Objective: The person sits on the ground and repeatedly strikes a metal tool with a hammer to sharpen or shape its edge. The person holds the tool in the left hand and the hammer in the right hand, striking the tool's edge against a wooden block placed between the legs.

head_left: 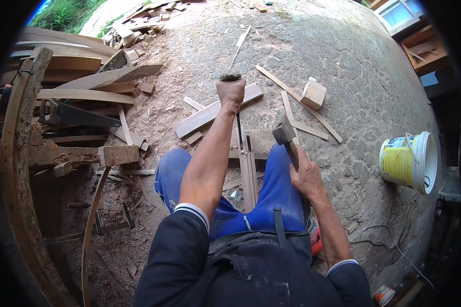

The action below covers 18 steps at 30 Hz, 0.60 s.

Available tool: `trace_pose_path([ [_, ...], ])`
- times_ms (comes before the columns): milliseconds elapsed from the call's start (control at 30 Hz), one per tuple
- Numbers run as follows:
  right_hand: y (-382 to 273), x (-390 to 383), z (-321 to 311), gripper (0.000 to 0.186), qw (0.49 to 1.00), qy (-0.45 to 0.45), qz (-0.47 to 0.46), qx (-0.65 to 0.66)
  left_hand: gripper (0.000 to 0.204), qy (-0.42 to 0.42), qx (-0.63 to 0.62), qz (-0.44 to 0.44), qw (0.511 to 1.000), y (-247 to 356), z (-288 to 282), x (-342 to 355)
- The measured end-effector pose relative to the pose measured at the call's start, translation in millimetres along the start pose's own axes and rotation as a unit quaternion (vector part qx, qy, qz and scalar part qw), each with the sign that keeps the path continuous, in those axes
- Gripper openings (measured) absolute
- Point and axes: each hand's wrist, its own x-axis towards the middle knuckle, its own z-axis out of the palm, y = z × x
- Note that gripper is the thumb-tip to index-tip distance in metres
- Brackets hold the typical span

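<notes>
Chisel set on the strip, hammer up, cut hardly begun

We have our left hand (231,93) clamped round the handle of a chisel (238,123), just above the middle of the frame, with the blade pointing down onto a narrow wooden strip (247,174) that lies between our blue-clad knees. Our right hand (306,176), right of centre, is closed tight on the shaft of a hammer (284,132), whose head hangs beside the chisel and not touching it. We judge the work to be at an early stage: the strip looks whole, and we cannot make out any finished notch under the blade; the chopping is mostly ahead of us.

Counted: one chisel, one hammer, one strip under the tool, one yellow-and-white bucket (409,161) at the right, one small wood block (313,94) above the hammer, one handsaw (71,115) on the plank pile at the left
</notes>
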Motion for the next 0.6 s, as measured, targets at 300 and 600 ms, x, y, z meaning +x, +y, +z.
trace_pose_path([
  [300, 11.8, 3.3, 18.4, 0.055, 0.998, -0.057, 0.025, -0.006, 0.019, 0.036, 0.063, 0.12, 0.99, -10.6, -2.3, -21.6],
  [600, 8.8, 8.9, 20.5, 0.056, 0.997, -0.052, 0.054, -0.004, 0.026, 0.01, 0.142, -0.001, 0.99, -53.4, 12.3, 44.4],
])
